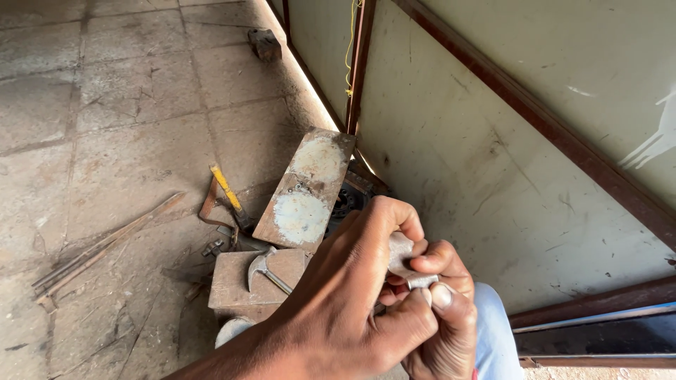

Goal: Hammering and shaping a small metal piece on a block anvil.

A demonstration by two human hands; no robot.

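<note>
two hands in view, both close together at the lower middle. left hand point(352, 295) curled nearly shut, fingers folded over the top of one small grey metal piece point(403, 262), thumb laid along the lower edge. right hand point(445, 309) curled too, fingertips and thumb pinched on the same metal piece from below and from the side. one metal piece only, pale and flat-looking, mostly hidden between the fingers, held in the air above a knee in blue jeans point(496, 331); exact shape hard to tell.

on the paved floor point(120, 105), just beyond the hands: one rusty metal block point(243, 281) with one hammer point(264, 267) lying on top, head to the left, handle running toward the left hand. one tilted steel plate point(304, 190) with two worn pale patches, leaning above the block. one yellow-handled tool point(227, 188) lying just left of the plate, beside one bent rusty strip point(208, 207). one bundle of thin rods point(98, 246) well apart to the left, count of rods unclear. one small dark block point(265, 43) far up, near the base of the wall.

to the right, one large pale sheet-metal panel point(451, 155) with brown frame bars: one upright, one diagonal, two near the bottom. one thin yellow string point(350, 49) hanging beside the upright bar.
</note>
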